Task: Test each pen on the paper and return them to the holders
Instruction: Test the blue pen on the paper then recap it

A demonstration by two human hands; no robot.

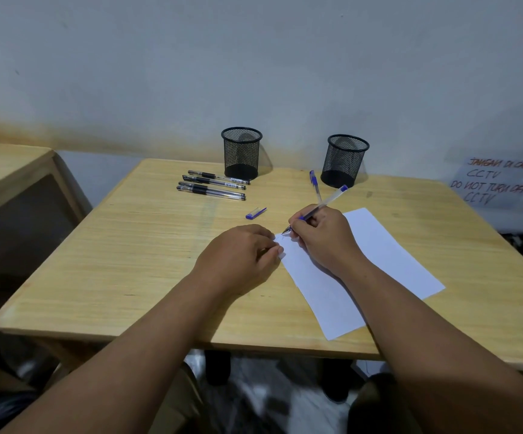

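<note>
Right hand [322, 236] pinches blue pen [319, 208] low on barrel, tip on paper's [388, 255] near-left corner. Left hand [241, 255] fingers loosely curled, pinning the sheet's edge on table [128, 245]. Pen likely light, stiff, smooth; best held near grip.

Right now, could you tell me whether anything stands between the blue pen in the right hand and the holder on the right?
Nothing visible blocks it. The blue pen is in the right hand; the right holder stands open-topped behind it. Another blue pen lies on the table just left of that path.
</note>
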